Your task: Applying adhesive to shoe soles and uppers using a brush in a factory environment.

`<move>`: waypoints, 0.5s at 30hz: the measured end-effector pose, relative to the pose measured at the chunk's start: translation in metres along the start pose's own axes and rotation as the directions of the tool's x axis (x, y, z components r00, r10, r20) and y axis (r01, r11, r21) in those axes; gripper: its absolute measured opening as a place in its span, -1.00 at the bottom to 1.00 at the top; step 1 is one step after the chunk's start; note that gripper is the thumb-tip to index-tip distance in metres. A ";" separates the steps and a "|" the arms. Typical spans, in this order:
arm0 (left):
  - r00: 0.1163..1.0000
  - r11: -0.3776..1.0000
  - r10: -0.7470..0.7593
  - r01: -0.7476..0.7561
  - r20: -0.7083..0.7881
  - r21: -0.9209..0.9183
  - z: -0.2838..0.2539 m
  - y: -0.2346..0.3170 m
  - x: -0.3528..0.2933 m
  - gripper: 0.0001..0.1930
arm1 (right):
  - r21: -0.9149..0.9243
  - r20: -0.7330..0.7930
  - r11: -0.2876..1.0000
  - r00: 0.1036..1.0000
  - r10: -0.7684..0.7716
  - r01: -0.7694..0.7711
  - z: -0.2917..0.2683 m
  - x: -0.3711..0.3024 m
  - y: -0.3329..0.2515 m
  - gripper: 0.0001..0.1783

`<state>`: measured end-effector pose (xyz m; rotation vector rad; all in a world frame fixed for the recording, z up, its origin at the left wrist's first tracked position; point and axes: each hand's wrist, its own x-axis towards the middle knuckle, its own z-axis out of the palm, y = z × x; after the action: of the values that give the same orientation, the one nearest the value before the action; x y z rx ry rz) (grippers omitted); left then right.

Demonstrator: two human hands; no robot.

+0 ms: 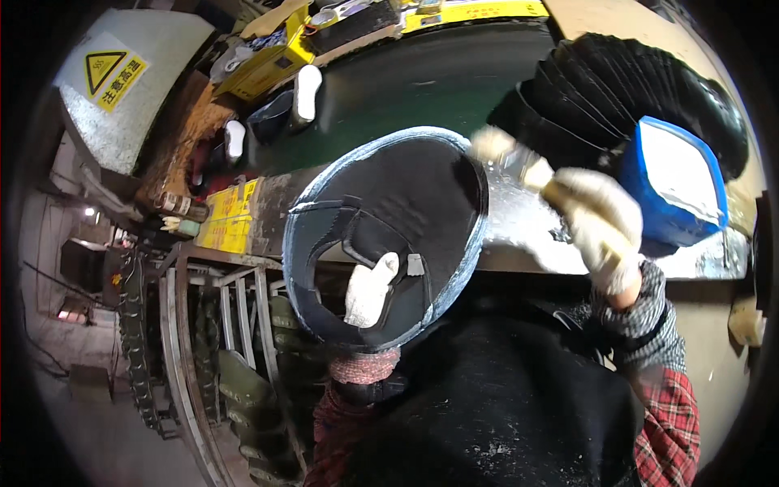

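Note:
My left hand [371, 290], in a white glove, is closed on a dark shoe upper [414, 183], its fingers showing through the opening. The upper is tilted, its wide oval side facing me, with a pale bluish rim. My gloved right hand [599, 219] is closed around a brush [531, 169]. The brush is blurred by motion, and its pale head lies close to the upper's right rim; I cannot tell if they touch. Right of that hand stands a blue tub [677, 183] with white material in it.
A fan of black uppers [617, 89] lies behind the tub. Across the dark green belt [430, 81] are white-soled shoes [307, 93] at the left. A metal rack [219, 325] stands below left, and a grey metal housing [134, 69] carries a warning sticker.

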<state>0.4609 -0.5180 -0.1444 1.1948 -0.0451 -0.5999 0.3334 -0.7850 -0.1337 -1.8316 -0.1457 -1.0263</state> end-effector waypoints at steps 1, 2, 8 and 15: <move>0.998 0.996 0.062 -0.063 -0.008 -0.061 -0.010 -0.008 0.010 -0.75 | -0.051 0.172 0.991 0.977 0.129 -0.122 0.002 -0.007 0.004 -0.69; 0.992 0.985 0.123 -0.124 -0.016 -0.122 -0.018 -0.009 0.019 -0.75 | -0.128 0.333 0.966 0.908 0.255 -0.225 0.004 -0.022 0.008 -0.67; 0.978 0.965 -0.008 0.062 0.207 -0.256 -0.010 -0.001 0.161 -0.63 | -0.216 0.195 0.952 0.946 0.260 -0.218 -0.002 -0.050 0.018 -0.66; 0.934 0.883 0.352 -0.310 0.061 -0.352 0.006 0.027 0.164 -0.61 | -0.188 0.134 0.906 0.904 0.407 -0.380 0.003 -0.060 0.017 -0.70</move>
<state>0.6084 -0.5918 -0.1630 0.7891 -0.2401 -0.3579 0.3057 -0.7717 -0.1881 -1.9866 0.2063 -0.6086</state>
